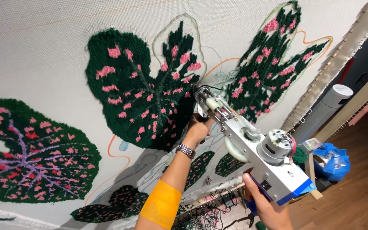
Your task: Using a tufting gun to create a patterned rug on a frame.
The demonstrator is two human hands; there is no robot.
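Note:
I hold a metal tufting gun (pixel 252 149) with its needle tip pressed against the stretched white cloth (pixel 43 51). My left hand (pixel 197 131), wearing a metal wristwatch and an orange band on the forearm, grips the gun's front handle. My right hand (pixel 265 206) grips the blue rear handle below the motor. The needle meets the cloth at the right edge of a dark green tufted leaf with pink spots (pixel 143 91). Another green and pink leaf (pixel 273 64) lies just right of the tip.
A large green leaf with purple veins (pixel 30 153) fills the lower left of the cloth. Orange outline strokes run across it. A wooden frame edge (pixel 341 55), a grey cylinder (pixel 326 108), a blue bag (pixel 333 159) and a wooden floor lie to the right.

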